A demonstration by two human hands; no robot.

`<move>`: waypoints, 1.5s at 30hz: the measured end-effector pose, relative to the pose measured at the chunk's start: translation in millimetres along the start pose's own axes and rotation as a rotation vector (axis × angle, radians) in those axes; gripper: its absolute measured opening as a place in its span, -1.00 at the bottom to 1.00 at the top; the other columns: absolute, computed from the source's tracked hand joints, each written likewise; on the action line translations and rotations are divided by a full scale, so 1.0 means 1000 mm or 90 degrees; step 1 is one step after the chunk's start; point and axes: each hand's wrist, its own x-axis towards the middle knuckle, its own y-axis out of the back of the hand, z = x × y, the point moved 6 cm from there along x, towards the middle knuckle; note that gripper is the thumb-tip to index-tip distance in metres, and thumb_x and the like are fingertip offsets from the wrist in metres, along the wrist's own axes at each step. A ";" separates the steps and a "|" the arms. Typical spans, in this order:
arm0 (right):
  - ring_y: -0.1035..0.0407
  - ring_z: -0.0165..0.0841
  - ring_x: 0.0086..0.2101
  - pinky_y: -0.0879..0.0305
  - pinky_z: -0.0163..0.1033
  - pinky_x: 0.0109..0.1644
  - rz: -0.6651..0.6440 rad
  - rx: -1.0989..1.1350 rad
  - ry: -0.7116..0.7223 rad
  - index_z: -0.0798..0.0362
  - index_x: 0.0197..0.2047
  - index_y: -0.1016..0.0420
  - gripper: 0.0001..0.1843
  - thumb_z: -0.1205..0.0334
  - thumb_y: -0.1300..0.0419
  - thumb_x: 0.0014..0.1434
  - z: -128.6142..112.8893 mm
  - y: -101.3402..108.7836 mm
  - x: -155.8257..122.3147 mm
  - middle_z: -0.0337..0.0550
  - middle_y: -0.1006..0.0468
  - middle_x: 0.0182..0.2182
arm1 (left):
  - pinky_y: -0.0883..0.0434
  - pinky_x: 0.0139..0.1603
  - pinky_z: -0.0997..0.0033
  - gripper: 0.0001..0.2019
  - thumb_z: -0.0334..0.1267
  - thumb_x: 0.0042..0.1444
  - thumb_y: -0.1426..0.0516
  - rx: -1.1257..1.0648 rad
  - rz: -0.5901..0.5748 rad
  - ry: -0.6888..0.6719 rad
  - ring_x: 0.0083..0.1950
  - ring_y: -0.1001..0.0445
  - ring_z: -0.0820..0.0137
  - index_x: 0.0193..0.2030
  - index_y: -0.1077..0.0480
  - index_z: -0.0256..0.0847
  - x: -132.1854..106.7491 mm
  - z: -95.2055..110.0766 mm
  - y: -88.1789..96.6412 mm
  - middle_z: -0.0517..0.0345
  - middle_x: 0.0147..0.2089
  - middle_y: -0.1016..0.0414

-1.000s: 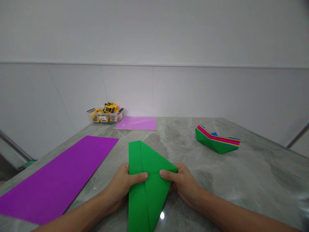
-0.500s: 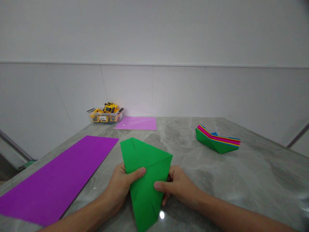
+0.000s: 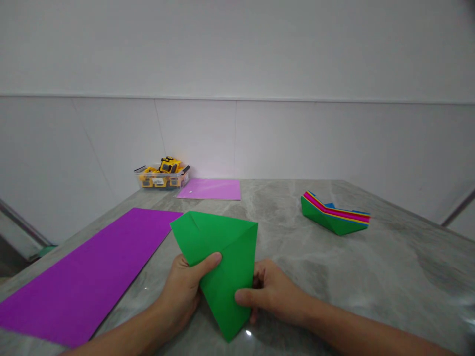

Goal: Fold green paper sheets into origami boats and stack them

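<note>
A folded sheet of green paper (image 3: 230,247) is held up in front of me, its wide edge at the top and a pointed corner at the bottom. Crease lines run across its upper part. My left hand (image 3: 189,282) grips its left side, thumb pressed on the front face and fingers behind. On the lower right edge, my right hand (image 3: 269,291) pinches the paper between thumb and fingers. The fingers behind the paper are partly hidden. Further off to the right stands a folded paper boat (image 3: 336,220), green below with pink, yellow and blue stripes along its rim.
A long purple sheet (image 3: 100,272) lies on the grey marbled table (image 3: 297,257) at my left. At the back left, a clear plastic box (image 3: 163,180) holds yellow toy vehicles. Beside it lies a light purple sheet (image 3: 211,189). A white wall (image 3: 282,138) closes off the back.
The green paper has turned in my hands: its upper left corner moved left, its right corner rose slightly, and its bottom tip came up and to the right. Both hands still hold it.
</note>
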 end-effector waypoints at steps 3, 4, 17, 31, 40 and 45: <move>-0.33 -0.51 -0.64 -0.29 -0.42 -0.55 -0.011 -0.008 -0.023 0.18 -0.44 -0.52 -0.53 -0.13 -0.36 -0.11 -0.002 -0.002 -0.001 -0.17 -0.53 -0.56 | -0.57 -0.20 0.15 -0.64 -0.25 -0.17 -0.43 -0.011 0.036 -0.025 -0.27 -0.62 0.13 -0.21 -0.56 -0.35 0.000 0.002 0.003 -0.07 -0.24 -0.66; -0.34 -0.50 -0.64 -0.29 -0.41 -0.56 -0.013 0.001 -0.031 0.18 -0.44 -0.52 -0.52 -0.15 -0.36 -0.11 -0.002 -0.002 -0.002 -0.15 -0.53 -0.56 | -0.57 -0.20 0.15 -0.64 -0.26 -0.18 -0.43 -0.012 0.041 -0.030 -0.27 -0.62 0.13 -0.21 -0.56 -0.35 0.000 0.002 0.004 -0.06 -0.24 -0.66; -0.51 -0.28 -0.34 -0.47 -0.19 -0.32 0.425 0.018 0.179 0.13 -0.02 -0.44 -0.49 -0.05 -0.26 0.06 -0.020 0.070 -0.011 0.03 -0.59 -0.22 | -0.55 -0.20 0.11 -0.54 -0.24 -0.10 -0.36 0.140 -0.101 0.111 -0.26 -0.62 0.08 -0.05 -0.44 -0.40 0.005 -0.005 0.001 -0.19 -0.17 -0.63; 0.20 -0.19 0.36 0.20 0.01 0.41 -0.050 -0.808 0.095 0.24 0.40 0.02 -0.39 0.19 0.11 0.36 -0.023 -0.023 -0.023 0.05 0.08 0.38 | 0.02 0.38 -0.17 -0.38 -0.22 0.18 -0.10 1.065 -0.179 -0.298 0.47 0.21 0.00 0.38 -0.10 -0.26 -0.004 0.001 -0.006 -0.12 0.48 0.11; 0.29 -0.15 0.36 0.22 0.04 0.41 -0.067 -0.814 0.074 0.22 0.43 0.17 -0.34 0.11 0.12 0.38 -0.022 -0.021 -0.023 0.04 0.22 0.40 | 0.15 0.40 -0.16 -0.35 0.06 0.36 0.21 1.178 -0.409 -0.223 0.48 0.33 0.08 0.45 0.28 -0.22 -0.021 -0.011 -0.012 -0.03 0.48 0.30; 0.22 -0.05 0.35 0.13 0.10 0.39 -0.040 -0.833 0.063 0.27 0.41 0.07 -0.36 0.11 0.11 0.38 -0.023 -0.023 -0.025 0.16 0.15 0.37 | 0.05 0.32 -0.35 -0.43 -0.09 0.35 0.09 1.193 -0.371 -0.323 0.44 0.10 -0.05 0.43 0.04 -0.25 -0.030 -0.010 -0.018 -0.18 0.43 0.02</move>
